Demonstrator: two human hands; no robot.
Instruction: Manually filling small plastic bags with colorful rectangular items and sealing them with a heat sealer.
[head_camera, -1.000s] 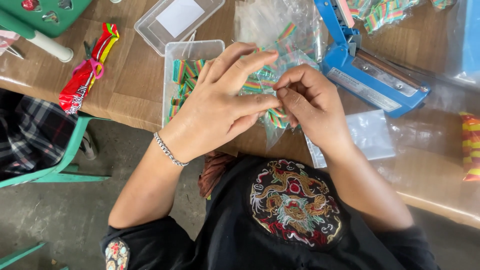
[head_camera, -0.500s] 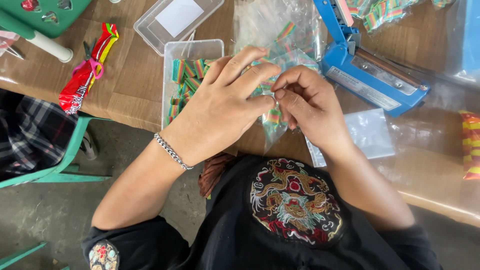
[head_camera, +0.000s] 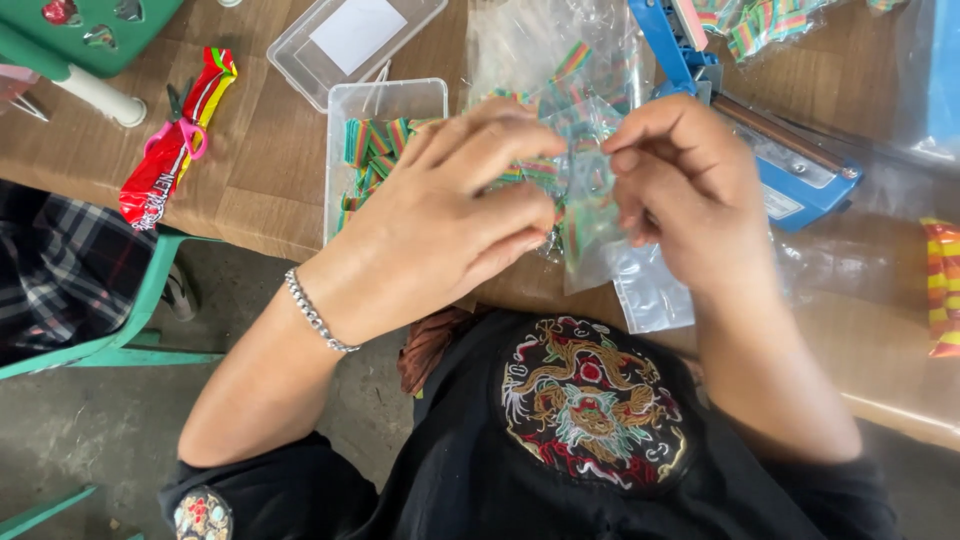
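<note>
Two hands: both working over the counter (head_camera: 270, 190)
Left hand (head_camera: 440, 225): grip pinching the clear bag (head_camera: 590, 225)
Right hand (head_camera: 690, 195): grip pinching the same bag
Bag: holding striped candy (head_camera: 578, 232)
Tub (head_camera: 385, 105): lying just beside left hand

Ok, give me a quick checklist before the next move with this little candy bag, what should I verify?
1. Both hands on the small clear bag: ok, left hand and right hand pinch it.
2. Rainbow strips inside the bag: ok, colours show through.
3. Bag mouth closed: cannot tell, fingers cover it.
4. Clear tub of strips within reach: ok, beside the left hand.
5. Blue heat sealer nearby: ok, behind the right hand.
6. Spare empty bags ready: ok, below the held bag.
</note>
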